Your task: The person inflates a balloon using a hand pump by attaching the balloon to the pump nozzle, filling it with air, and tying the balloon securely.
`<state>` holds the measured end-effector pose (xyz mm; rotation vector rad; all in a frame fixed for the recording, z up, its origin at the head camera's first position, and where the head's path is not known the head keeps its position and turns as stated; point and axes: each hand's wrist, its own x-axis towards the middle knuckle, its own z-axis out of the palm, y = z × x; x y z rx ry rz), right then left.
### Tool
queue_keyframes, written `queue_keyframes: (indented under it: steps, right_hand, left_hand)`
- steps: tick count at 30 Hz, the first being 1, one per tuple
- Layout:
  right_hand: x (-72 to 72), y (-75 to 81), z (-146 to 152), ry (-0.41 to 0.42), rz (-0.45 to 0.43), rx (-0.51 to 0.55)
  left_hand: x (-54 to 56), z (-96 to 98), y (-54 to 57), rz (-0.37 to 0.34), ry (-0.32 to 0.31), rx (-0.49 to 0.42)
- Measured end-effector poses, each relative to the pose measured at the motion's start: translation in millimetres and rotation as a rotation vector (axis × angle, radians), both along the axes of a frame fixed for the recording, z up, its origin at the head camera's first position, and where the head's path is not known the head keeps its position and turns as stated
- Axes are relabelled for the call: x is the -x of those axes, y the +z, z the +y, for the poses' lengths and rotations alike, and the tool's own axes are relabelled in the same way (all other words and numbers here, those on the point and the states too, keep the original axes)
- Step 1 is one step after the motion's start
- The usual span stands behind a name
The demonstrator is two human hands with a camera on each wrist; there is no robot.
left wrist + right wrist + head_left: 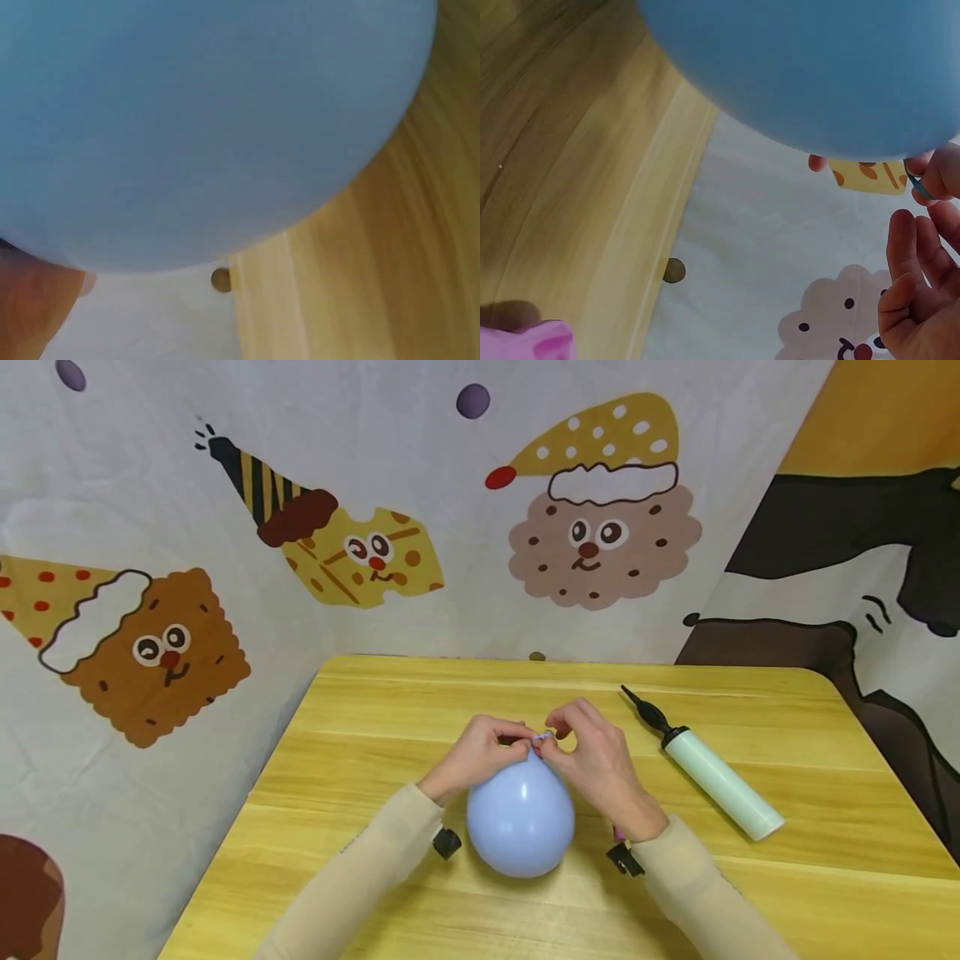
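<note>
Tying off, apparently, the blue balloon [521, 822], well in from far edge of table [375, 702]: left hand [480, 750] pinches its neck [533, 755], right hand [597, 763] curls at lip [542, 737], grip can't tell; next likely needs tucking lip through.

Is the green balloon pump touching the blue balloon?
Apart. The head view shows it: the green balloon pump lies to the right of the blue balloon, with the right hand and wooden table visible between them.
</note>
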<state>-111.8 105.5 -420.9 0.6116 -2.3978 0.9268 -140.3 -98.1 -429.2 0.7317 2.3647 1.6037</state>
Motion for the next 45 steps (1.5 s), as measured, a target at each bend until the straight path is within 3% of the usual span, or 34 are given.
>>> queue_keyframes:
  steps: [4, 11, 20, 23, 25, 31, 34, 40, 45]
  right_hand:
    - [1.6, 0.2, 0.4, -0.004, 0.029, -0.007]
    - [2.5, 2.4, -0.1, -0.010, 0.033, -0.012]
    - [3.1, 2.2, 0.4, -0.029, 0.041, -0.037]
    - [1.8, 0.6, 1.0, -0.003, 0.017, -0.040]
    - [0.8, -0.3, 1.0, 0.027, -0.005, -0.035]
    - [-2.5, -4.7, -0.7, 0.072, -0.031, -0.010]
    - [-3.1, -7.3, -1.2, 0.054, -0.031, 0.013]
    - [-2.2, -8.3, -0.7, 0.049, -0.111, 0.094]
    - [-2.0, -4.3, -0.3, 0.031, -0.171, 0.143]
  left_hand:
    - [0.2, 1.7, -4.4, -0.087, 0.036, -0.076]
    - [1.6, 3.7, -6.8, -0.158, 0.074, -0.143]
    - [1.4, 3.8, 1.4, -0.226, -0.012, -0.140]
    - [1.4, 3.3, 2.8, -0.213, -0.041, -0.122]
    - [0.6, 3.2, 4.5, -0.156, -0.053, -0.078]
    - [-2.4, 6.8, 12.3, 0.118, -0.080, 0.083]
    - [-2.7, 8.4, 14.0, 0.189, -0.069, 0.123]
    - [-1.4, 8.1, 13.2, 0.300, -0.064, 0.128]
    - [1.3, 9.8, 10.9, 0.527, -0.073, 0.102]
